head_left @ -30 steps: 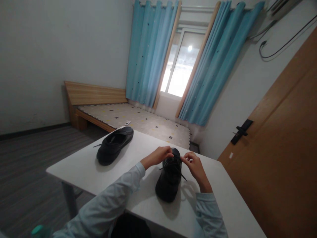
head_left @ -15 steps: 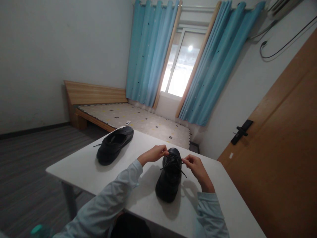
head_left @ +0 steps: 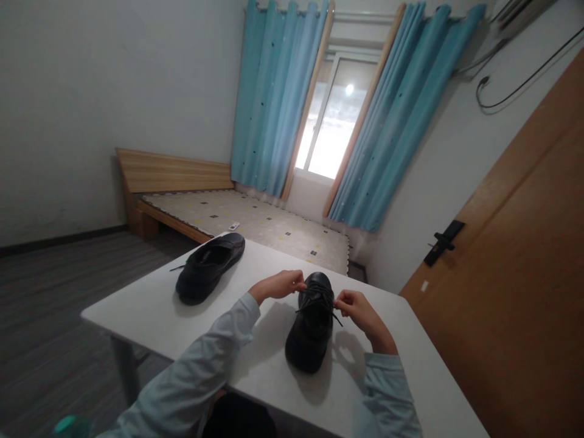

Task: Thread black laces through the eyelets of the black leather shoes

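Between both hands [head_left: 319, 297], glossy rounded shoe [head_left: 312, 322]

A white bench [head_left: 150, 307] stands in a small room with pale walls [head_left: 91, 91]. At 11 o'clock lies a low wooden bed [head_left: 173, 173] with a patterned mattress [head_left: 255, 222], its headboard against the left wall. At 12 o'clock a window [head_left: 328, 121] lets in bright daylight, flanked by blue curtains [head_left: 269, 97] hanging to left and right. The floor [head_left: 45, 292] at 9 o'clock is dark grey planking, with a dark skirting along the wall. At 3 o'clock stands a brown wooden door [head_left: 515, 292] with a black handle [head_left: 442, 242]. A black cable [head_left: 515, 91] loops on the wall at 1 o'clock.
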### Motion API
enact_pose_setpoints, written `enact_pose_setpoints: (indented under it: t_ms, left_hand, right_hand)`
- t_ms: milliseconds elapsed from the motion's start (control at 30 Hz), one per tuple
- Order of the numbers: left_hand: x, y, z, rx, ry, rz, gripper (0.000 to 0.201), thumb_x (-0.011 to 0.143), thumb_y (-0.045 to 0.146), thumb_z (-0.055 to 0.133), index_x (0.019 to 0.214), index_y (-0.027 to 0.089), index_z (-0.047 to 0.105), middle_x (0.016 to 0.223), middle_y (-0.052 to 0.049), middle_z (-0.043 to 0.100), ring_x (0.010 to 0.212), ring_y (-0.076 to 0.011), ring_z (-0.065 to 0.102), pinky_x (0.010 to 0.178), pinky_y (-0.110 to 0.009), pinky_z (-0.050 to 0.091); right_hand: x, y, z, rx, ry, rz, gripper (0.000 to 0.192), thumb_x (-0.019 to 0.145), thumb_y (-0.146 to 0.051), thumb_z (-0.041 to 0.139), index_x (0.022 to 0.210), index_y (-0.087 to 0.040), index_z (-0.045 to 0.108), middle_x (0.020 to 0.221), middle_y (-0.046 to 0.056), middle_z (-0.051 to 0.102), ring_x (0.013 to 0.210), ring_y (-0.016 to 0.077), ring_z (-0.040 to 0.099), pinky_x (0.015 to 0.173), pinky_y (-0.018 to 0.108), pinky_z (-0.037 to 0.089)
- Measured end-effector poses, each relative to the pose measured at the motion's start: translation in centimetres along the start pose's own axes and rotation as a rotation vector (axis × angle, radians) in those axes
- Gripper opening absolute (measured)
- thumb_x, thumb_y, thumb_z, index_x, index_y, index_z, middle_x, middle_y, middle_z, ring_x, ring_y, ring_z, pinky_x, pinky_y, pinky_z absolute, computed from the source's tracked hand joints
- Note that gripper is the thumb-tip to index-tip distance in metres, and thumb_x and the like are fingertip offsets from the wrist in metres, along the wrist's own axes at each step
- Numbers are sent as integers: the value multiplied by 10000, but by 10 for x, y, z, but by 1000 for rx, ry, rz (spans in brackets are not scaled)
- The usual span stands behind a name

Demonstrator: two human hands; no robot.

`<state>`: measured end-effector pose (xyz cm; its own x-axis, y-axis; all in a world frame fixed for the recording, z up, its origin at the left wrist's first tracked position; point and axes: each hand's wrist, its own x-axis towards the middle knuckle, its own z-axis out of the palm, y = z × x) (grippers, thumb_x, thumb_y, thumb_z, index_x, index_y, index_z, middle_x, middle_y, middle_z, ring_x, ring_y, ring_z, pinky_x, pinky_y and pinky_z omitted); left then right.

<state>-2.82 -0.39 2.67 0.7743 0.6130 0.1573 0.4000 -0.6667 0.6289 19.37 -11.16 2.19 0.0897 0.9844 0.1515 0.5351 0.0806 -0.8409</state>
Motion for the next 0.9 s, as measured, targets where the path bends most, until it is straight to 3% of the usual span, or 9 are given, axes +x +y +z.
enact_pose_setpoints:
  t_ms: [200,333,533,900]
  left_hand:
    - [4,14,6,-130,217,143,217,836,369,527,868,159,569,864,-27,620,737,-119,555,667,-224,430]
    - [6,21,13,-88,294,233,254,799,413,576,861,168,598,852,-24,590,753,-125,543,695,-232,431]
    - [9,23,24,-8,319,223,184,784,345,611,818,164,598,833,-21,569,747,-132,535,705,-243,421]
    - [10,26,24,34,313,154,85,822,224,561,784,161,518,825,-24,561,766,-143,519,699,-248,413]
  right_hand:
    - [0,-12,4,82,47,-34,354,703,-515,594,652,-169,537,563,-29,522,469,98,456,452,226,359]
    - [3,-17,12,24,121,-83,397,747,-566,535,661,-178,528,567,-31,485,486,104,434,458,229,358]
    - [10,-12,27,-104,232,-115,402,748,-547,542,569,-195,462,530,-23,468,516,123,436,470,233,334]
    - [10,-13,25,18,251,-111,213,662,-299,576,548,-208,421,504,-54,422,481,109,416,459,223,319]
